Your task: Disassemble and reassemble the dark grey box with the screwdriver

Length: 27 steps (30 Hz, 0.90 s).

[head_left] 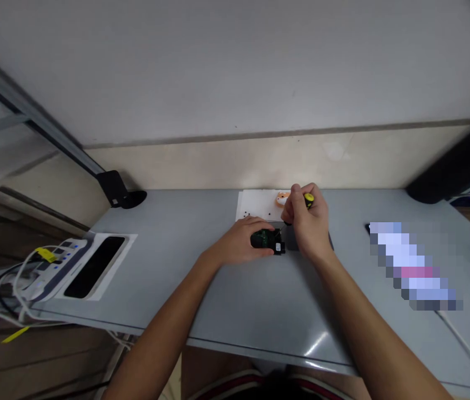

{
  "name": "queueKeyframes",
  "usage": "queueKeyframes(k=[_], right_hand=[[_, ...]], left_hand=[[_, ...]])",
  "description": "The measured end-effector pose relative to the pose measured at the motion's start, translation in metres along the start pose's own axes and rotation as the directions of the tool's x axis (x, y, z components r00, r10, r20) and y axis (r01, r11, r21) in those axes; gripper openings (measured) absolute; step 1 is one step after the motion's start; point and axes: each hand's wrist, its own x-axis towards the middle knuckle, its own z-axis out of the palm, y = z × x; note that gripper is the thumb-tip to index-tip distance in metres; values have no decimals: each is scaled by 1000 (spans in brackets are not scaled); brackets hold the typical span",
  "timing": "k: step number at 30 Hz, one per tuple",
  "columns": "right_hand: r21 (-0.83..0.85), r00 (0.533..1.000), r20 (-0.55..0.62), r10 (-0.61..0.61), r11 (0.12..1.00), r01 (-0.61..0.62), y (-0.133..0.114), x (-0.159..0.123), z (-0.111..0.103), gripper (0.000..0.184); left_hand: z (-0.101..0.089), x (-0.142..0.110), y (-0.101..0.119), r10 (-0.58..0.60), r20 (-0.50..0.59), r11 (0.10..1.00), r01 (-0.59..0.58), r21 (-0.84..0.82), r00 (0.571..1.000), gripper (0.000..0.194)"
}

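At the middle of the grey table, my left hand (243, 243) grips a small black device with a green circuit board (266, 239), thumb and fingers on either side of it. My right hand (309, 222) is wrapped round a screwdriver (309, 199), whose yellow and black handle end sticks out of the fist. Its tip is hard to make out near the device. Behind the hands lies a white sheet of paper (255, 201) with several tiny dark screws on it. An orange and white part (281, 199) rests on the paper, partly hidden by my right hand. A dark flat pad (291, 243) lies under my right hand.
On the left are a black phone (95, 266) on white paper and a power strip (58, 269) with tangled cables. A black stand (118, 191) is at the back left. A blurred-out screen (412, 266) with a cable lies right; a black cylinder (447, 166) leans behind it.
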Motion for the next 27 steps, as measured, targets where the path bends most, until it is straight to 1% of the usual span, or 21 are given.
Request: queueKeyframes(k=[10,15,17,19,22,24,27], right_hand=[[-18,1000,11,-7,1000,8,5,0,0,54],[-45,999,36,1,999,1,4,-2,1,56],[-45,998,65,-6,999,9,5,-3,0,54],[-11,992,124,-12,1000,13,6,-3,-1,49],[42,981,193,6,999,-15,6,-3,-4,43],[29,982,190,15,999,-21,6,-2,-6,38],[25,987,160,27,999,-31,4,1,-8,45]], left_hand=[[0,2,1,-3,0,1000,3,2,1000,43],[1,1,-1,5,-3,1000,-5,8,1000,44],[1,1,0,5,0,1000,-5,9,1000,44],[0,1,2,-5,5,1000,5,10,1000,43],[-1,1,4,-28,8,1000,28,6,1000,42],[-1,0,4,-31,1,999,31,7,1000,42],[0,1,2,-18,-5,1000,18,15,1000,40]])
